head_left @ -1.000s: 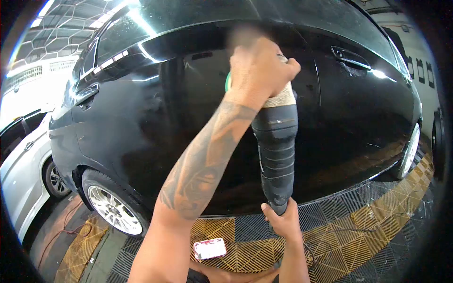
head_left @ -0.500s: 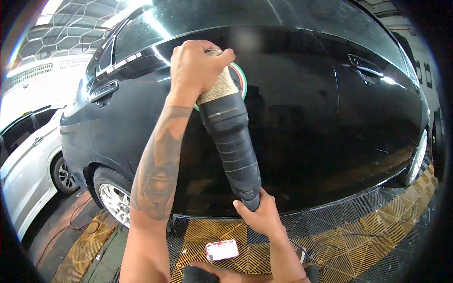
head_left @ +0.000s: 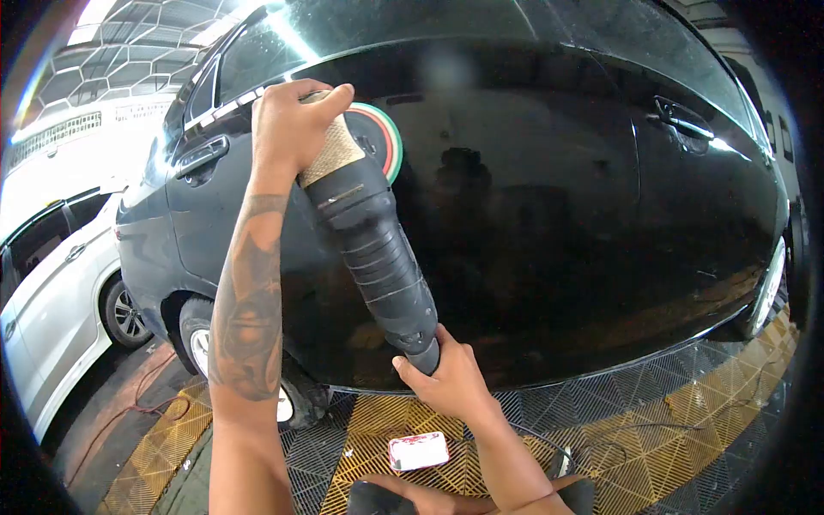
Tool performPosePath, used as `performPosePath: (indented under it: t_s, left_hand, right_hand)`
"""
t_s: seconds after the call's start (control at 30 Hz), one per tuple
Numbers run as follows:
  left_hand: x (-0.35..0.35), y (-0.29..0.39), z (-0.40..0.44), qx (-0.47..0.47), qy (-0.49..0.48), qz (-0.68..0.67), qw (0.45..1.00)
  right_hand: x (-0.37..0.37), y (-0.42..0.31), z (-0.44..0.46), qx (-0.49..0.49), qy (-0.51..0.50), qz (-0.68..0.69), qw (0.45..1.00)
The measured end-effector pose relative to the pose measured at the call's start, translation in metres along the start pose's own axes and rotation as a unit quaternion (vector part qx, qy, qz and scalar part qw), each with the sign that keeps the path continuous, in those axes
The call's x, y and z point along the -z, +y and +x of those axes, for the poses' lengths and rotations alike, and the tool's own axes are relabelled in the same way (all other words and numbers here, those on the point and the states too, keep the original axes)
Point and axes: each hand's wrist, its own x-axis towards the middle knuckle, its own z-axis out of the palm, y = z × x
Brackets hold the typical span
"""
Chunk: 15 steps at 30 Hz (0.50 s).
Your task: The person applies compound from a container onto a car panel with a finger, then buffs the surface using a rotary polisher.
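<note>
A black car polisher [head_left: 369, 232] is held slantwise against a dark car door [head_left: 532, 232]. My left hand [head_left: 296, 124] is closed over its head, which is wrapped in a tan woven covering. My right hand [head_left: 451, 378] grips the lower end of the polisher's body. The round pad [head_left: 390, 142], with green, white and red layers, faces the door just below the window line. The head and my left hand hide part of the pad, so I cannot tell how much of it touches the paint.
A white phone-like object [head_left: 419, 451] lies on the yellow and black floor grating [head_left: 378, 421] by my legs. A cable [head_left: 532, 433] runs across the grating at right. A white car [head_left: 60, 283] stands at the left. Door handles [head_left: 684, 122] stick out from the dark car.
Both hands and the polisher have shifted left across the door. The polisher leans further left at its head, and more of the pad shows on the right.
</note>
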Motion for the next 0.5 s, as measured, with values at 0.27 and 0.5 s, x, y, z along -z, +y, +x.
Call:
performPosePath:
  t_s: [0.27, 0.5]
  left_hand:
    - [0.028, -0.032, -0.012, 0.043, -0.006, 0.026, 0.999]
    - [0.037, -0.047, -0.003, 0.045, -0.013, 0.014, 0.999]
  right_hand:
    - [-0.025, 0.001, 0.008, -0.002, -0.044, -0.04, 0.998]
    - [-0.027, -0.009, 0.018, -0.004, -0.072, -0.038, 0.997]
